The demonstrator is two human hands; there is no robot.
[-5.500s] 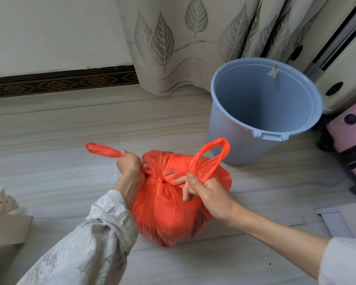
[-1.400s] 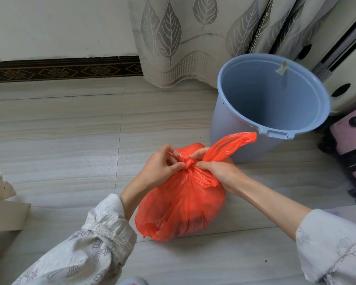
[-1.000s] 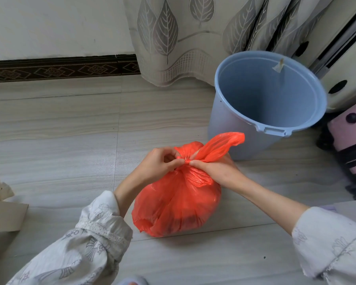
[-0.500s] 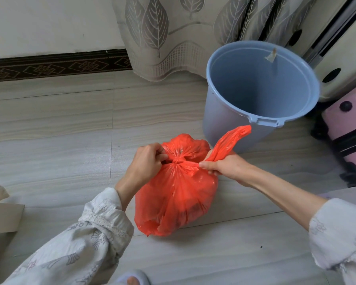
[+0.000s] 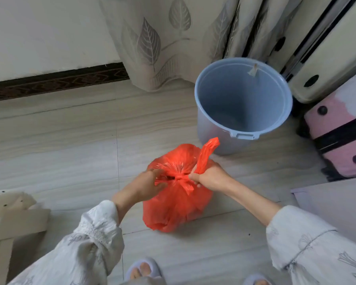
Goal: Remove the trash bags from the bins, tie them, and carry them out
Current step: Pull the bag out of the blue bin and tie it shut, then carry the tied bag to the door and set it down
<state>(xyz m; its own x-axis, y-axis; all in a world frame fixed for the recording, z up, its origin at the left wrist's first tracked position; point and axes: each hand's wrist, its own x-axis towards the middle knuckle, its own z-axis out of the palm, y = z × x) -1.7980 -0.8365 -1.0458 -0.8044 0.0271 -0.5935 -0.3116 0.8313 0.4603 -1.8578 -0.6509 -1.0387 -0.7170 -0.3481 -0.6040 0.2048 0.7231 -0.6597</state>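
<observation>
Evidently soft, light and slippery, the thin orange plastic trash bag (image 5: 177, 194) sits on the floor beside the empty blue plastic bin (image 5: 243, 103); left hand (image 5: 146, 186) and right hand (image 5: 209, 177) pinch its knotted handles, likely the best hold.

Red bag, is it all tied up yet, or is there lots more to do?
Done: the red trash bag is out of the blue bin, which has no bag in it, and sits on the floor. In hand: the left hand and right hand pull its handles at the knot. Left: finishing the knot and carrying it out.
</observation>
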